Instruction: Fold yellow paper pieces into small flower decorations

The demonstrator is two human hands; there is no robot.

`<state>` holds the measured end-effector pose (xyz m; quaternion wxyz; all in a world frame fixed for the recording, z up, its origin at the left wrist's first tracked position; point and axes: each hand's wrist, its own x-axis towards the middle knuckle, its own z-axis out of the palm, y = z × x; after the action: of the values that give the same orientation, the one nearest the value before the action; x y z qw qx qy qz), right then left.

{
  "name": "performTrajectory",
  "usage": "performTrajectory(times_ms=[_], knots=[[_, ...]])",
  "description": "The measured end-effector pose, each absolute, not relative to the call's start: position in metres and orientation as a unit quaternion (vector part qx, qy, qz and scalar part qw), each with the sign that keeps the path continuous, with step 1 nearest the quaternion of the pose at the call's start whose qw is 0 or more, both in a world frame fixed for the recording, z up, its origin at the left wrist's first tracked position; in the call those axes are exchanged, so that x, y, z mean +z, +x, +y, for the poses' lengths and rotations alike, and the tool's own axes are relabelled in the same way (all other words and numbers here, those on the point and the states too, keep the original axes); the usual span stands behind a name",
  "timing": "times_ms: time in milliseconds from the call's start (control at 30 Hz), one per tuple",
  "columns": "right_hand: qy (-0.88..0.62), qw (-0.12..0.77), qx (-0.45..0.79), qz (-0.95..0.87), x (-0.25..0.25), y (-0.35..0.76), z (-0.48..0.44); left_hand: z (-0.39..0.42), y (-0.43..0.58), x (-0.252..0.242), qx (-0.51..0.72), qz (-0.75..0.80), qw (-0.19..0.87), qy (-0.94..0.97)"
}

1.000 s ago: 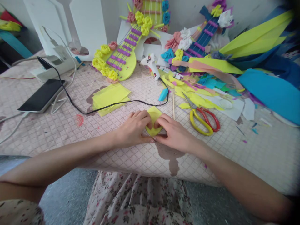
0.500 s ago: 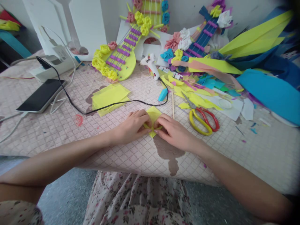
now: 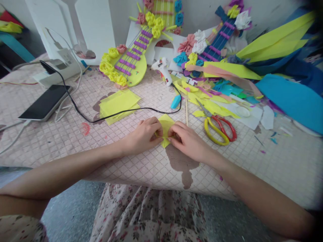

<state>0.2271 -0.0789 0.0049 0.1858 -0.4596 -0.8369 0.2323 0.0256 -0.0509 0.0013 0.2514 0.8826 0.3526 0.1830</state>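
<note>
A small square of thin yellow paper [image 3: 165, 122] lies cornerwise near the table's front edge, between my two hands. My left hand [image 3: 148, 134] pinches its left side, fingers curled and thumb pressed close. On the opposite side, my right hand [image 3: 184, 137] grips the paper between thumb and curled fingers. The fingertips hide part of the paper's middle, where it looks creased. A stack of yellow paper sheets [image 3: 117, 104] lies beyond my left hand. Right of my right hand rest scissors [image 3: 217, 129] with one yellow and one red handle, and a thin wooden stick [image 3: 186, 111].
A white glue gun [image 3: 163, 71] trails a black cable across the table. Behind it lean a yellow paper instrument [image 3: 137, 69] and a blue one [image 3: 218, 43] with paper flowers. Paper scraps [image 3: 214, 106] cover the right side. A phone [image 3: 45, 102] lies left.
My fingers have shifted slightly on the yellow paper, and its raised side edges show less between them. The other things stay where they were.
</note>
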Motion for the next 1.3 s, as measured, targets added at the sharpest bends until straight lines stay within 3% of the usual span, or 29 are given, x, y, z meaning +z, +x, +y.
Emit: performTrajectory(times_ms=[1300], knots=[[-0.483, 0.166, 0.202, -0.836, 0.0004, 0.2222, -0.0810, -0.0549, 0.0295, 0.0008, 0.181, 0.362, 0.223, 0.887]])
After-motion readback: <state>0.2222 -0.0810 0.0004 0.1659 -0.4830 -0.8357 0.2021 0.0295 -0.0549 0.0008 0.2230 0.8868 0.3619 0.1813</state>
